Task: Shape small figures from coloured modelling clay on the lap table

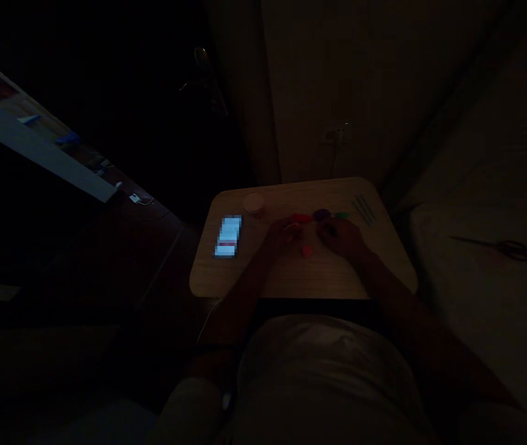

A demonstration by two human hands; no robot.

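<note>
In dim light, my left hand (282, 237) rests over the small table, fingers curled; what they hold, if anything, I cannot make out. A red lump (301, 217) lies just beyond its fingertips. My right hand (343, 236) is to the right with fingers bent inward in a pinch, and the darkness hides whatever is in it. Past that hand are a purple lump (322, 214) and a green piece (341, 216). Between the hands, slightly nearer to me, sits a small orange-red piece (307, 250). The lumps look like modelling clay, though the kind is uncertain.
A lit phone (228, 236) lies at the left of the wooden table (291, 281), with a round tub (254, 204) behind it. Several thin sticks (364, 210) are at the back right. Scissors (506, 247) rest on a pale surface to the right. A wall socket (336, 133) is behind.
</note>
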